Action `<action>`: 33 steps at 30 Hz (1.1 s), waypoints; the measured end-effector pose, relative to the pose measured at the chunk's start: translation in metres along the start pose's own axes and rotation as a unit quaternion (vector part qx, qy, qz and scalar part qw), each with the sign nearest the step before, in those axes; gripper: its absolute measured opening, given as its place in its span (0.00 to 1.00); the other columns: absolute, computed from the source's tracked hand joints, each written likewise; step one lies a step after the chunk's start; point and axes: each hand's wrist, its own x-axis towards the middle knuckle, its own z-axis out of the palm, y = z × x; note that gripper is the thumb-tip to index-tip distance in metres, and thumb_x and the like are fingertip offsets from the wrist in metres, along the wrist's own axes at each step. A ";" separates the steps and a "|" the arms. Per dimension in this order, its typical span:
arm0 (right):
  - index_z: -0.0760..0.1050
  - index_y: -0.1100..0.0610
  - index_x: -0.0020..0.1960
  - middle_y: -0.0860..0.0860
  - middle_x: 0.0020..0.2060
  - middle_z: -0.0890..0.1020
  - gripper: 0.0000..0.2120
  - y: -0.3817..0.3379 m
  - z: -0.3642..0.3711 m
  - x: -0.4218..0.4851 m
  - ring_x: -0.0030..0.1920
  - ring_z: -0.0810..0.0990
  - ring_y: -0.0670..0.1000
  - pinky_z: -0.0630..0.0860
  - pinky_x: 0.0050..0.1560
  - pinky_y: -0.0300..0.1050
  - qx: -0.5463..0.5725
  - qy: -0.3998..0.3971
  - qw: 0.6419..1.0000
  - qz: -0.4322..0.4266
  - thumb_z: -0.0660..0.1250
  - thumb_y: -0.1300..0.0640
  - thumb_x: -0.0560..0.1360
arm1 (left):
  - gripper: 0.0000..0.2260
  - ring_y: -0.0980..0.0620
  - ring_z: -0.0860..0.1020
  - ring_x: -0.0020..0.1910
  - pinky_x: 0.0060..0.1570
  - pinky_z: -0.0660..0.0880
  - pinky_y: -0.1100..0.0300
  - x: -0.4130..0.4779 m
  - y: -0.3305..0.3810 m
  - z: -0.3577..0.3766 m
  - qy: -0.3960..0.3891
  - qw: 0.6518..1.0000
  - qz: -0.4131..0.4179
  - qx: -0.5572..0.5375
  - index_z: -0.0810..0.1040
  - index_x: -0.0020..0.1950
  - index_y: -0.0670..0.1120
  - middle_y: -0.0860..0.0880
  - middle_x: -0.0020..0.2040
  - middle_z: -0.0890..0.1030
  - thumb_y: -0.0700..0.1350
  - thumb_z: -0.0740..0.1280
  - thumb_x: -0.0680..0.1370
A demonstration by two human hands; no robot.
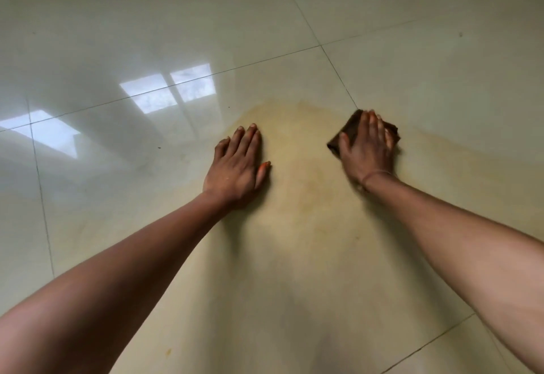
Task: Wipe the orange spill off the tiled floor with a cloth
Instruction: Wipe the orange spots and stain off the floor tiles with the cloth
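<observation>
Pressing flat under right hand [366,150] fingers [373,126], dark cloth [348,132] (smeared floor [309,197])

We see a glossy cream tiled floor [117,35] crossed by thin dark grout lines [182,81], a pale yellow-orange spill [303,197] smeared over it, a dark brown cloth [352,126], and orange stains on the fingertips [265,165] of the left hand [235,167].
</observation>
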 end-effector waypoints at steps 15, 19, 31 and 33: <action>0.50 0.61 0.77 0.58 0.77 0.54 0.35 -0.065 0.010 -0.014 0.77 0.51 0.54 0.46 0.74 0.51 -0.007 -0.009 0.999 -0.052 0.49 0.41 0.77 | 0.31 0.46 0.52 0.77 0.73 0.49 0.49 -0.045 -0.047 -0.011 0.051 0.994 -0.070 -0.061 0.56 0.77 0.42 0.44 0.78 0.57 0.57 0.46 0.78; 0.56 0.62 0.76 0.59 0.75 0.60 0.35 -0.137 0.024 -0.065 0.76 0.58 0.55 0.49 0.73 0.51 0.030 -0.036 0.972 -0.231 0.53 0.43 0.75 | 0.31 0.46 0.52 0.77 0.73 0.49 0.49 -0.062 -0.083 -0.018 0.044 0.992 -0.113 -0.039 0.56 0.77 0.42 0.44 0.78 0.57 0.56 0.46 0.78; 0.50 0.61 0.78 0.57 0.77 0.54 0.35 -0.214 0.031 -0.035 0.77 0.51 0.54 0.46 0.73 0.50 0.004 -0.042 0.970 -0.240 0.54 0.43 0.78 | 0.29 0.46 0.56 0.76 0.71 0.53 0.50 -0.101 -0.133 -0.019 0.054 0.986 -0.152 -0.035 0.58 0.77 0.43 0.45 0.77 0.59 0.54 0.49 0.78; 0.53 0.61 0.77 0.58 0.76 0.57 0.36 -0.215 0.034 -0.073 0.76 0.55 0.55 0.47 0.73 0.50 -0.001 -0.060 0.940 -0.336 0.53 0.42 0.76 | 0.28 0.46 0.57 0.76 0.72 0.53 0.49 -0.103 -0.133 -0.020 0.063 0.983 -0.162 -0.059 0.59 0.76 0.42 0.44 0.77 0.60 0.52 0.49 0.78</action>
